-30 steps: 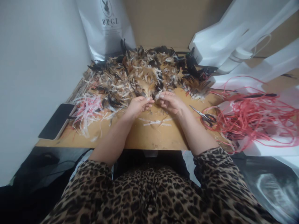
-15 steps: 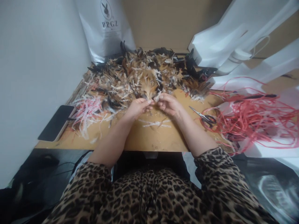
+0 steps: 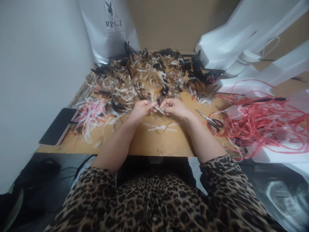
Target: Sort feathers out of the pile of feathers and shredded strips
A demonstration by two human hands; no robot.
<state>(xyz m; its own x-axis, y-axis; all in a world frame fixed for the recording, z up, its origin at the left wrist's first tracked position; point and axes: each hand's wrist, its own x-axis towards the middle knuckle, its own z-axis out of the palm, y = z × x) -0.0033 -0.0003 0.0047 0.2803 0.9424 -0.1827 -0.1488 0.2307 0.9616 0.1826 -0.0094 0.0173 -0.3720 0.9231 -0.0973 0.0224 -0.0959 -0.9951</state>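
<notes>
My left hand is closed in a pinch on the pale base of a bunch of brown feathers, which fans away from me toward the pile. Close beside it, my right hand is closed too, thumb and finger pinching a small whitish piece at that base. Whether this piece is a feather end or a tie cannot be made out. Just below both hands, thin white strips lie crossed on the table. Behind them spreads a large heap of brown, black and white feathers.
Scissors lie right of my arm, beside a tangle of red plastic string. On the left are pink and white strips and a phone. A printed white bag and white sheeting stand behind the wooden table.
My right hand has turned and dropped slightly, drawing its pinch down to the feather base with the whitish piece. The left hand stays nearly in place.
</notes>
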